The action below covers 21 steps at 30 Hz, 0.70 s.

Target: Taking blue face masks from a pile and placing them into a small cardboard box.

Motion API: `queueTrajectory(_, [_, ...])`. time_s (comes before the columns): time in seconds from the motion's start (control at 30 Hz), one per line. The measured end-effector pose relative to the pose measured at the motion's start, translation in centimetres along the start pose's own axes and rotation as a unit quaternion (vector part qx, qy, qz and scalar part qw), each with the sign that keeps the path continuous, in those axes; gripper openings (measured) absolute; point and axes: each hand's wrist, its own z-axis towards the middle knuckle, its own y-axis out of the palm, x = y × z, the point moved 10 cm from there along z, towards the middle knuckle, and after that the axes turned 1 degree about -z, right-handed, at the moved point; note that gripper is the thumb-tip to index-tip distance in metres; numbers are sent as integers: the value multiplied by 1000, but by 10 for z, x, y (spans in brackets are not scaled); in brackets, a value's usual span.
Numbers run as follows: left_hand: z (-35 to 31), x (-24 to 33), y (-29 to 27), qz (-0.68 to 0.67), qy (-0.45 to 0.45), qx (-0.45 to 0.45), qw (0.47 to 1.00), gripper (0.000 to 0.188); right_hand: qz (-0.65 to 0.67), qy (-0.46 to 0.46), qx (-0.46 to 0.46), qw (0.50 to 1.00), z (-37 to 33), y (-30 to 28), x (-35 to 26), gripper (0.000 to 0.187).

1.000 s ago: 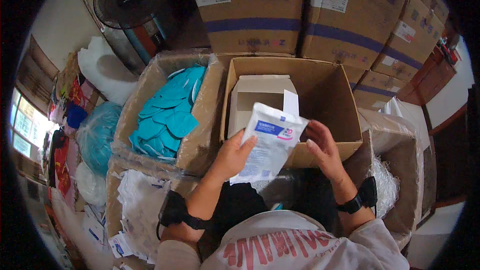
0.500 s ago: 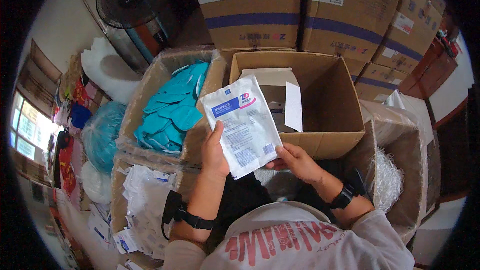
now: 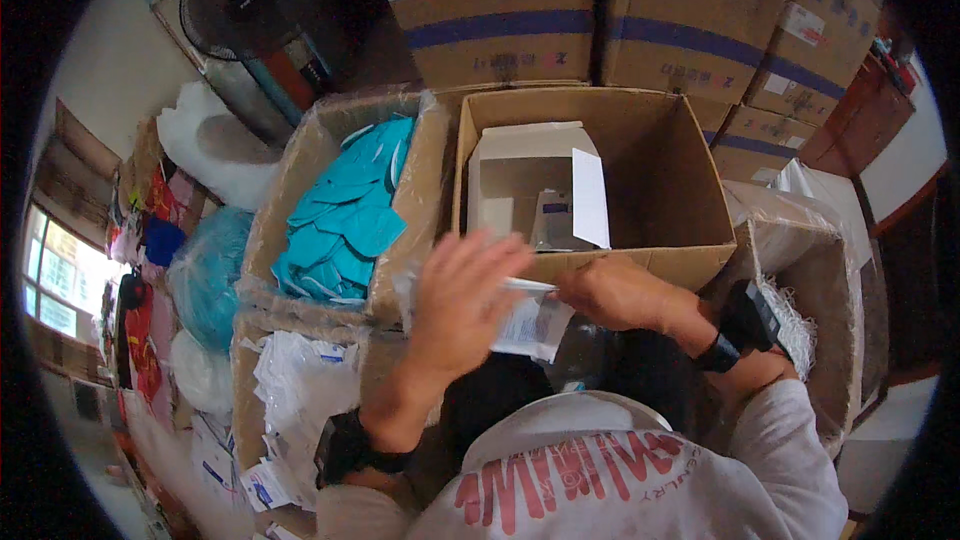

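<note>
A white printed pouch (image 3: 535, 325) is tilted and partly folded in front of my body, at the near edge of an open cardboard box (image 3: 660, 265). My right hand (image 3: 620, 292) pinches its right end. Over its left part is my left hand (image 3: 462, 300), smeared by motion, with fingers stretched out; the hand hides much of the pouch. Inside the cardboard box stands a white carton (image 3: 525, 150) with its flap up and a flat printed packet (image 3: 553, 220) in it. To the left, teal masks (image 3: 345, 205) fill a plastic-lined box (image 3: 425, 155).
Near left, another box holds loose white pouches (image 3: 300, 370). White strings (image 3: 790, 325) lie in a box (image 3: 845, 270) at the right. Stacked cartons (image 3: 500, 65) stand behind, with a fan (image 3: 240, 5) at the back left. Teal and white bags (image 3: 210, 275) sit far left.
The pouch has gone from face-up and nearly upright to tilted and lower. My left hand has let go of its edge and swung over it; my right hand has turned, still gripping it.
</note>
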Motion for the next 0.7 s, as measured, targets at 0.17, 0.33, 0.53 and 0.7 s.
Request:
queueTrajectory(0.17, [-6, 13, 74, 24, 10, -276, 961, 16, -20, -57, -80, 995, -7, 8, -13, 22])
queueTrajectory(0.33, [-34, 5, 105, -71, 14, -278, 958, 12, -83, -90, -98, 988, -13, 34, -17, 24])
queueTrajectory(0.53, [-78, -43, 143, -291, -175, -235, 911, 19, -170, -202, -56, 963, -9, 51, -38, 19])
queueTrajectory(0.7, [-91, -110, 135, -239, -271, -129, 923, 27, -152, -288, 33, 945, -9, 31, -86, 17])
